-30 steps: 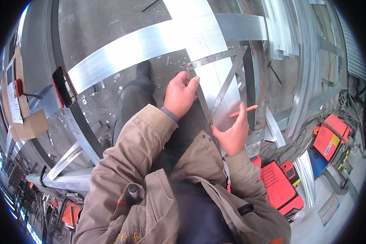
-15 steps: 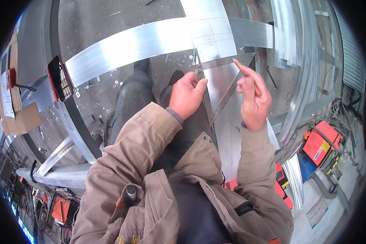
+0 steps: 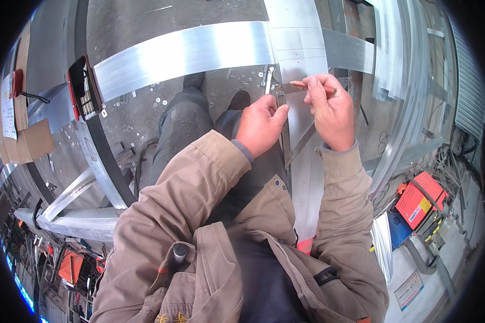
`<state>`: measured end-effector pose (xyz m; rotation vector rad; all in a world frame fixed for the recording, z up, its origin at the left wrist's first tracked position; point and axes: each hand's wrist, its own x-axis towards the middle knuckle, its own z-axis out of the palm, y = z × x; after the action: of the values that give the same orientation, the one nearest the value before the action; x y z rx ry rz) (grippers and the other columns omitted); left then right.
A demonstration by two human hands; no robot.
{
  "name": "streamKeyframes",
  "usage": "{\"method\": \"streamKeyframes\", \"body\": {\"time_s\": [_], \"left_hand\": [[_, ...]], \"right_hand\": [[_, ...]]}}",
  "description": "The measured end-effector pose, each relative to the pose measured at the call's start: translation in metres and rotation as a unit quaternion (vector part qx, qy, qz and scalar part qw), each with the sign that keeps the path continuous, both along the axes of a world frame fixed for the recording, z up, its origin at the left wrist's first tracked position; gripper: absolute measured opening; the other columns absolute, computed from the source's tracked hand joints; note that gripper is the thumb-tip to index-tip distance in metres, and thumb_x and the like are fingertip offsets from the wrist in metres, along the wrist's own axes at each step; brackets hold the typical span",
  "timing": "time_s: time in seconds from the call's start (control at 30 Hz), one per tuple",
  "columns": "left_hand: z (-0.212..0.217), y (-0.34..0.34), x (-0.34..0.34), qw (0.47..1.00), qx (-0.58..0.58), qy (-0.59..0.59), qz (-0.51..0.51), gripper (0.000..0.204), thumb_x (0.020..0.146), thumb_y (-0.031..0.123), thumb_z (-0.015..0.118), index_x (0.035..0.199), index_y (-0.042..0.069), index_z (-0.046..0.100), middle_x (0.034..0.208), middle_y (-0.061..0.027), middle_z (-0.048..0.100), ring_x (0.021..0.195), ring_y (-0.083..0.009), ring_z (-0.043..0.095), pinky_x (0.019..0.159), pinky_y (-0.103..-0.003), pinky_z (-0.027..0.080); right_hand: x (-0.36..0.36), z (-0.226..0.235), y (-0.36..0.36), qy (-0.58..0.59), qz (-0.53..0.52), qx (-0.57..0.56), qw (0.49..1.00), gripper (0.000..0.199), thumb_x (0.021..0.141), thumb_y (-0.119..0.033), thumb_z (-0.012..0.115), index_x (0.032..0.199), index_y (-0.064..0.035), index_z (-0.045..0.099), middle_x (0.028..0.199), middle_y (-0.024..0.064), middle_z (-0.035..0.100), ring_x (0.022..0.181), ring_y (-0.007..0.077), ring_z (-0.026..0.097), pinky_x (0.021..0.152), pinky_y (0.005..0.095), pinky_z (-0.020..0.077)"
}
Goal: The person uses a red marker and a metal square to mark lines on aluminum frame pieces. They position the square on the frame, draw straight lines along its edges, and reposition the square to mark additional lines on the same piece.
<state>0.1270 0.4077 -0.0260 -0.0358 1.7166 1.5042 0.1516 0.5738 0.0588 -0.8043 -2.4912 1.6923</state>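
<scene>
My left hand is closed around the near-left edge of a flat metal triangle square. The square lies over a long, pale sheet-metal strip that runs away from me. My right hand pinches a red pencil just above the strip. Its tip points left, close to the square's far corner; whether it touches the metal I cannot tell. Thin lines cross the strip's far part. The right hand covers some of the square.
A shiny metal band crosses beyond my hands. Several long metal strips lie at right. On the left, an open dark case rests on a frame beside a cardboard piece. A red-orange box stands at lower right.
My right hand has shifted up and slightly left, and the pencil has swung from pointing up-left to pointing left. The left hand still grips the square. The whole view has shifted a little.
</scene>
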Motion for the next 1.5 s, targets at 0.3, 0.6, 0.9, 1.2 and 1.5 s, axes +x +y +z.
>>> {"method": "streamKeyframes", "body": {"time_s": [0.3,0.6,0.9,1.2,1.5], "left_hand": [[-0.003,0.001,-0.001,0.999,-0.013,0.038,-0.029,0.032,0.108,0.024,0.075,0.091,0.001,0.060,0.076,-0.0047,0.068,0.066,-0.0122,0.069,0.061,-0.032,0.056],[-0.008,0.003,0.005,0.997,-0.013,0.074,-0.023,0.034,0.108,0.024,0.075,0.089,0.001,0.060,0.075,-0.0072,0.069,0.065,-0.0131,0.070,0.059,-0.033,0.056],[-0.010,-0.001,0.004,0.997,-0.017,0.071,-0.026,0.034,0.109,0.026,0.076,0.091,0.001,0.061,0.074,-0.0061,0.069,0.065,-0.0125,0.070,0.059,-0.033,0.056],[-0.006,-0.001,0.004,0.999,-0.021,0.041,-0.021,0.035,0.103,0.029,0.077,0.093,-0.002,0.066,0.083,-0.0216,0.074,0.075,-0.0370,0.074,0.072,-0.047,0.058],[-0.004,-0.001,0.000,0.999,-0.024,0.011,-0.027,0.035,0.104,0.028,0.077,0.092,-0.002,0.065,0.079,-0.0157,0.074,0.072,-0.0246,0.070,0.071,-0.042,0.057]], "right_hand": [[-0.009,-0.006,0.000,-0.029,0.044,0.010,0.999,0.028,0.116,-0.026,0.068,0.108,0.0002,0.075,0.079,0.0002,0.070,0.070,0.0052,0.058,0.063,0.0265,0.0475],[-0.011,-0.003,-0.002,-0.011,0.055,0.077,0.995,0.029,0.115,-0.024,0.065,0.108,0.0012,0.078,0.079,0.0022,0.072,0.072,0.0074,0.062,0.066,0.0290,0.0499],[-0.018,0.001,-0.003,-0.031,0.066,0.070,0.995,0.028,0.115,-0.022,0.065,0.106,0.0018,0.075,0.084,0.0056,0.078,0.071,0.0088,0.063,0.066,0.0291,0.0519],[-0.011,0.004,0.025,-0.041,0.046,0.182,0.981,0.023,0.110,-0.021,0.069,0.101,-0.0003,0.073,0.081,0.0204,0.075,0.074,0.0391,0.075,0.066,0.0454,0.0556],[0.017,-0.010,0.097,-0.007,-0.133,0.215,0.967,0.028,0.115,-0.027,0.066,0.110,0.0000,0.074,0.093,0.0079,0.082,0.070,0.0153,0.068,0.067,0.0341,0.0538]]}}
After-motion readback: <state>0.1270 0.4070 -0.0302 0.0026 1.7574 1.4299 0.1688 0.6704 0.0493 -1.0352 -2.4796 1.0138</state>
